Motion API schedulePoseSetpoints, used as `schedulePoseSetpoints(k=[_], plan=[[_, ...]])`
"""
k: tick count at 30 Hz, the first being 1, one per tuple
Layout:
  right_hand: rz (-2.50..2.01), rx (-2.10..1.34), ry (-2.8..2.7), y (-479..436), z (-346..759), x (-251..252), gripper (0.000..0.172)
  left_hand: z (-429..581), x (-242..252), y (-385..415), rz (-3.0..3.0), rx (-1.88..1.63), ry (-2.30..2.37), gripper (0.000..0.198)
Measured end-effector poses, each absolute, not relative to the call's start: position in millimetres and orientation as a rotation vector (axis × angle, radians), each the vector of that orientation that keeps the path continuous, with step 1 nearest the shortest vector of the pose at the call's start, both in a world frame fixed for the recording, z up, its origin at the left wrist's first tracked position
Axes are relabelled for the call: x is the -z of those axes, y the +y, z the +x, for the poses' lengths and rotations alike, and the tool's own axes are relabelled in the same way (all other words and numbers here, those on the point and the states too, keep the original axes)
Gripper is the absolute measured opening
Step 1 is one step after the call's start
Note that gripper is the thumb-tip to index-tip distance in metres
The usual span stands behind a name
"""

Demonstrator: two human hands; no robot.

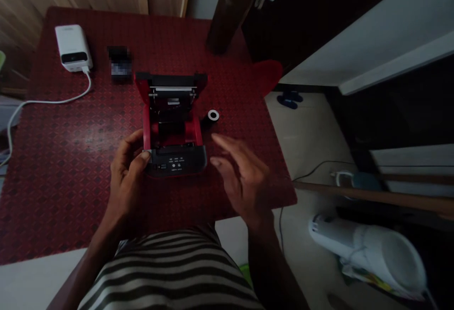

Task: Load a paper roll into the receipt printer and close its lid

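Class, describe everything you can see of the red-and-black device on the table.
The device is boxy and plastic-looking, with red sides and a black front panel bearing pale markings too small to read. Its lid stands raised at the back, a pale strip across it, exposing the red-and-black inside. It rests upright on the table, panel towards the camera. The left hand holds its front left corner; a roll lies by its right side.

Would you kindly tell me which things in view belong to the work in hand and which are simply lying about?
In hand:
red-and-black device, lid up, left hand holding its side
roll beside it, probably

Lying about:
white power bank with white cable
small dark object, blurred
slippers on the floor
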State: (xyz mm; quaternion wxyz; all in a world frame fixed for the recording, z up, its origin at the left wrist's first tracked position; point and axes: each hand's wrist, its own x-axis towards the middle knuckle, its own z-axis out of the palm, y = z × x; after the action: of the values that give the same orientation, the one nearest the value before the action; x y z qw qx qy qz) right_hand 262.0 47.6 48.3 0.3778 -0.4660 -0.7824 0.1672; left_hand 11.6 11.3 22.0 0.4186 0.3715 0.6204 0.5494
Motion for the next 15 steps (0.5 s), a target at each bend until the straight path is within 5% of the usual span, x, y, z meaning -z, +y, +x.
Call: schedulePoseSetpoints(k=[15], plan=[[-1.062, -0.549, -2.163, 109, 215, -64, 0.036, 12, -7, 11, 1.253, -1.474, 1.51, 0.054]])
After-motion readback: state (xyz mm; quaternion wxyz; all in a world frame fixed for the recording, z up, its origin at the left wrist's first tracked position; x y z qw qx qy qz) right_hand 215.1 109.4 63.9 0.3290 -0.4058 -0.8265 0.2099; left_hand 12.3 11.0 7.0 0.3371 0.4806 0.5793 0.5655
